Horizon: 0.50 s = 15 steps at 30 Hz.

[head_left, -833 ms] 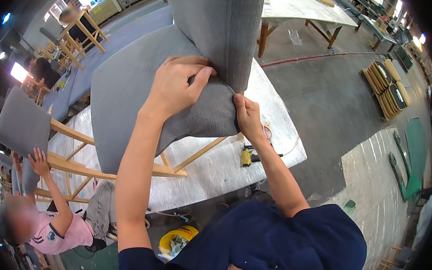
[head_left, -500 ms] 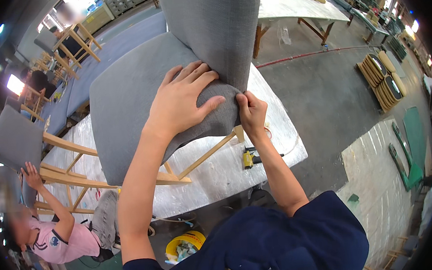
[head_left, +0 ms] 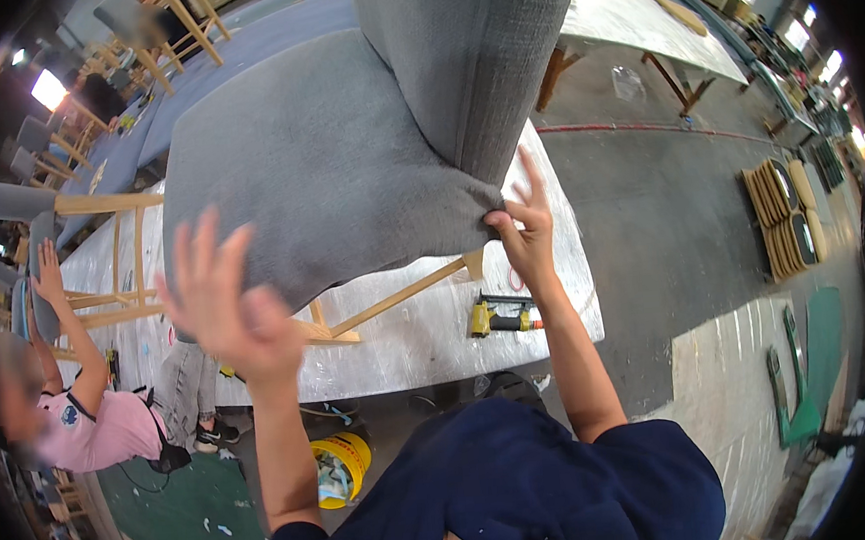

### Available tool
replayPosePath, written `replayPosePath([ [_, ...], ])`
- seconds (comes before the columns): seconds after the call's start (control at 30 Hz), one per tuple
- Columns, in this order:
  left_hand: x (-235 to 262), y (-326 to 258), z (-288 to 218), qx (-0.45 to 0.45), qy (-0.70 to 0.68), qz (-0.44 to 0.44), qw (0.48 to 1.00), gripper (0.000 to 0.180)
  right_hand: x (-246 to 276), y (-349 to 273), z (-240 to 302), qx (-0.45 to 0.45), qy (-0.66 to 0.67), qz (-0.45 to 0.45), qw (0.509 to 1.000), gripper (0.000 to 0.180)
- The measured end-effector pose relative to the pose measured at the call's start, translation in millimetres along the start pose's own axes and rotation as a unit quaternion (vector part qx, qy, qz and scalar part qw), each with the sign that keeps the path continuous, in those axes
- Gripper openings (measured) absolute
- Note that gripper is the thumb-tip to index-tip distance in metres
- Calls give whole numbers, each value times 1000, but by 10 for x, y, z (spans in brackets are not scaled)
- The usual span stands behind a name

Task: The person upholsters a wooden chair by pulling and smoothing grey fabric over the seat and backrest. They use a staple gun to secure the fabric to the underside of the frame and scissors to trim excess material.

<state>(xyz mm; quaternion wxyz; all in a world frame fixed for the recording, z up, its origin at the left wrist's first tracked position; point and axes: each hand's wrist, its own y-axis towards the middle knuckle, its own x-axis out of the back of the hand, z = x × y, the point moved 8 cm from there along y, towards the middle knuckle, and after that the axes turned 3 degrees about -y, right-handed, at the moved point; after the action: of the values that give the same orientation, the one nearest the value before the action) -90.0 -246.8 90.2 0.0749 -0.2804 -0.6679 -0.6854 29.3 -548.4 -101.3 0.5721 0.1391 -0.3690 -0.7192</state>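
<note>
The right hand [head_left: 522, 232] pinches the grey fabric at the rear corner of the upholstered chair [head_left: 345, 166], where seat meets backrest; its fingers [head_left: 531, 178] otherwise splay upward. The left hand [head_left: 222, 307] hovers open and empty, blurred, just before the seat's near edge. The chair stands on the tabletop [head_left: 437, 335], its backrest rising away from the person.

Right hand [head_left: 522, 236] pinching grey chair [head_left: 330, 172] — left hand [head_left: 224, 305] off.

A dark navy short-sleeved shirt (small pale lettering, seemingly, near its lower edge), forearms bare.
</note>
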Motion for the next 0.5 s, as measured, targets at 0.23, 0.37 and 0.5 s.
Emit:
replayPosePath([
  [0.23,-375,72,1166,38,-21,-42,998,45,-563,163,-66,-86,134,87,983,18],
  [0.37,-509,-183,829,136,197,-144,960,47,-542,309,-146,-63,97,166,979,19],
  [0.5,-1233,-828,-644,189,50,-216,957,69,-488,94,-174,-26,124,289,949,23],
])
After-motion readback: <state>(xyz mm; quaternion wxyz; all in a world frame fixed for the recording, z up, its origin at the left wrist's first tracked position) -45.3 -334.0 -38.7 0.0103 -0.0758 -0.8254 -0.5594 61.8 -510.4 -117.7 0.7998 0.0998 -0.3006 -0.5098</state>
